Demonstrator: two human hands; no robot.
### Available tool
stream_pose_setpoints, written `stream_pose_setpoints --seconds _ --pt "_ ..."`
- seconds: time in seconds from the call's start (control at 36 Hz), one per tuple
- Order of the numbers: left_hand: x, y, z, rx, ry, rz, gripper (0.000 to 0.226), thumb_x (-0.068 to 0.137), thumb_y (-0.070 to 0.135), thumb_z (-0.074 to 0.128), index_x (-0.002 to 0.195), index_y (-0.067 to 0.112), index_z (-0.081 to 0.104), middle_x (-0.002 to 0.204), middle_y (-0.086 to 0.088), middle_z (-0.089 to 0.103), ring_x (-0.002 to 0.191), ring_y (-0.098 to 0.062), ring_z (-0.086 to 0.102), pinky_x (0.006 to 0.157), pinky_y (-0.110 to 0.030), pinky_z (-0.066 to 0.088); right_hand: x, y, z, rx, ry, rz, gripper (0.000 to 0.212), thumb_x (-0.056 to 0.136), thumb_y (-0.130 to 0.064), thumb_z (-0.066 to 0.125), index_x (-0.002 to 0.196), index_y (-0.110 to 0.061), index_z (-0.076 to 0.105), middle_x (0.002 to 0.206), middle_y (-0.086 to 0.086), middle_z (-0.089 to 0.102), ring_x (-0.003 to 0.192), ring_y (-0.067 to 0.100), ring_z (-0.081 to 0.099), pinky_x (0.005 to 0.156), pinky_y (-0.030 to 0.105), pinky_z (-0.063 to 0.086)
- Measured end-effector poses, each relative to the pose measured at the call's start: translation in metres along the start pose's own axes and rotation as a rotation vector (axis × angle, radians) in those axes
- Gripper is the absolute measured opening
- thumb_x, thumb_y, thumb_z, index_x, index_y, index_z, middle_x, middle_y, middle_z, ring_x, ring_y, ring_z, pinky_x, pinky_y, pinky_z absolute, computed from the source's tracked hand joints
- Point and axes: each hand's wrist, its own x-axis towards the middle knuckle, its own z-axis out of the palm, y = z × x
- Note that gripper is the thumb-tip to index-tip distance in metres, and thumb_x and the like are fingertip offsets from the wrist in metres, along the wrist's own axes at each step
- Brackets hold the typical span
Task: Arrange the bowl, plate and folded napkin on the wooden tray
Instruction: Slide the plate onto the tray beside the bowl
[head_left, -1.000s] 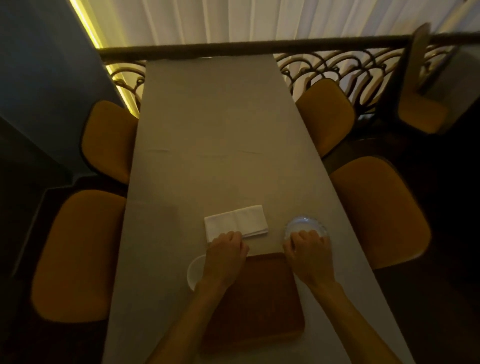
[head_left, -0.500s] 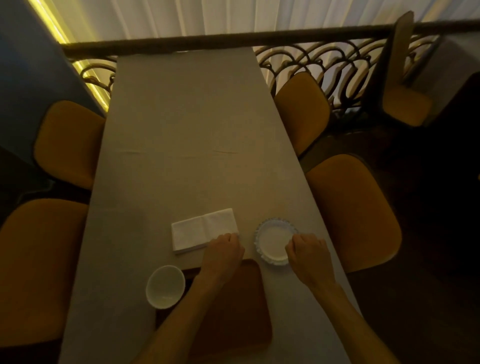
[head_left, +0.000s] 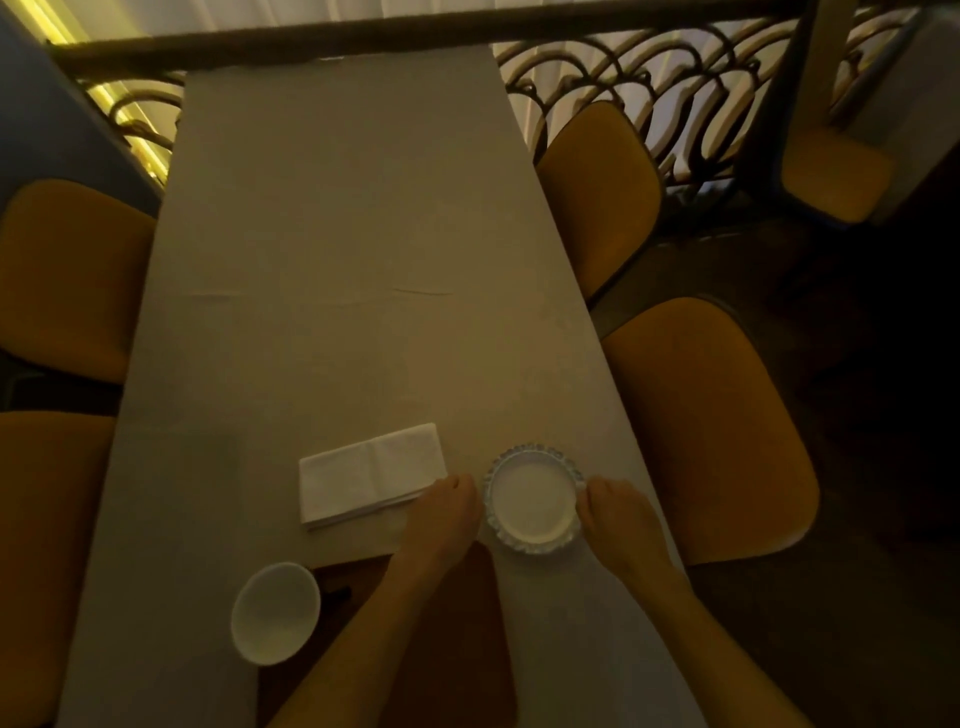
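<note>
A white folded napkin (head_left: 371, 475) lies on the grey tablecloth. Right of it sits a small white plate (head_left: 532, 501) with a frilled rim. A white bowl (head_left: 275, 613) stands at the near left, against the left edge of the dark wooden tray (head_left: 467, 649), which lies under my left forearm. My left hand (head_left: 447, 514) rests between napkin and plate, fingers curled, knuckles by the napkin's near right corner and close to the plate's left rim. My right hand (head_left: 618, 514) is at the plate's right rim, thumb and fingers pinching its edge. The plate stays flat on the table.
The long table (head_left: 337, 260) stretches away to a dark railing (head_left: 623, 93). Mustard-yellow chairs flank it, two on the right (head_left: 706, 431) and two on the left (head_left: 67, 280). The table's right edge runs just beyond my right hand.
My right hand has slid off the top of the plate to its right rim. My left hand has shifted from the napkin's near edge toward the plate, uncovering the bowl. The view has swung.
</note>
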Motion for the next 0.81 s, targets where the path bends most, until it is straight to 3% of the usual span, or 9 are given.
stream_pose_setpoints --seconds 0.06,0.19,0.31,0.42,0.53,0.64,0.81 --pt "0.007 -0.001 0.007 -0.004 -0.019 -0.009 0.014 0.097 0.02 0.042 0.084 0.017 0.044 0.089 -0.008 0.056 0.082 -0.028 0.055 0.064 -0.039 0.042 0.005 0.006 0.007 -0.043 -0.033 -0.019 0.027 0.103 -0.03 0.03 0.094 -0.015 0.051 0.089 0.005 0.058 0.08 0.023 0.053 0.064 0.031 0.031" --pt "0.018 0.001 0.018 0.0 -0.048 -0.055 0.016 0.095 0.019 0.043 0.079 0.02 0.04 0.089 -0.009 0.058 0.082 -0.03 0.057 0.064 -0.042 0.046 0.011 0.019 0.02 0.029 -0.028 0.041 0.031 0.101 -0.039 0.035 0.092 -0.012 0.047 0.083 0.009 0.061 0.071 0.029 0.056 0.055 0.033 0.034" --pt "0.023 -0.002 0.027 0.002 -0.072 -0.074 0.012 0.095 0.022 0.042 0.086 0.016 0.049 0.093 -0.009 0.06 0.086 -0.031 0.058 0.066 -0.043 0.049 0.017 0.026 0.032 0.096 -0.117 0.112 0.034 0.1 -0.044 0.031 0.097 -0.013 0.044 0.09 0.011 0.061 0.077 0.032 0.059 0.059 0.035 0.04" --pt "0.029 -0.002 0.034 -0.014 -0.113 -0.047 0.019 0.098 0.023 0.038 0.097 0.014 0.055 0.103 -0.011 0.064 0.093 -0.032 0.06 0.076 -0.045 0.052 0.018 0.031 0.04 0.092 -0.238 0.081 0.012 0.098 -0.026 0.036 0.089 -0.019 0.032 0.095 0.011 0.061 0.079 0.03 0.058 0.058 0.033 0.034" --pt "0.032 -0.003 0.039 -0.066 -0.099 -0.099 0.022 0.098 0.024 0.038 0.092 0.016 0.057 0.101 -0.011 0.066 0.092 -0.032 0.063 0.075 -0.045 0.052 0.02 0.033 0.044 0.172 -0.292 0.06 0.01 0.098 -0.021 0.037 0.099 -0.014 0.045 0.103 0.012 0.06 0.088 0.03 0.058 0.063 0.032 0.036" --pt "0.029 -0.001 0.041 -0.23 -0.072 -0.197 0.029 0.1 0.036 0.034 0.074 0.03 0.044 0.094 -0.011 0.067 0.087 -0.031 0.062 0.067 -0.037 0.043 0.021 0.031 0.045 0.364 -0.303 0.077 0.022 0.101 -0.024 0.038 0.112 -0.009 0.051 0.111 0.014 0.062 0.097 0.031 0.06 0.076 0.036 0.047" --pt "0.03 0.0 0.043 -0.288 -0.033 -0.238 0.03 0.1 0.034 0.038 0.071 0.029 0.04 0.092 -0.011 0.067 0.082 -0.03 0.06 0.064 -0.031 0.033 0.02 0.029 0.043 0.496 -0.312 0.125 0.014 0.103 -0.024 0.039 0.1 -0.014 0.049 0.106 0.011 0.062 0.091 0.023 0.058 0.07 0.029 0.039"
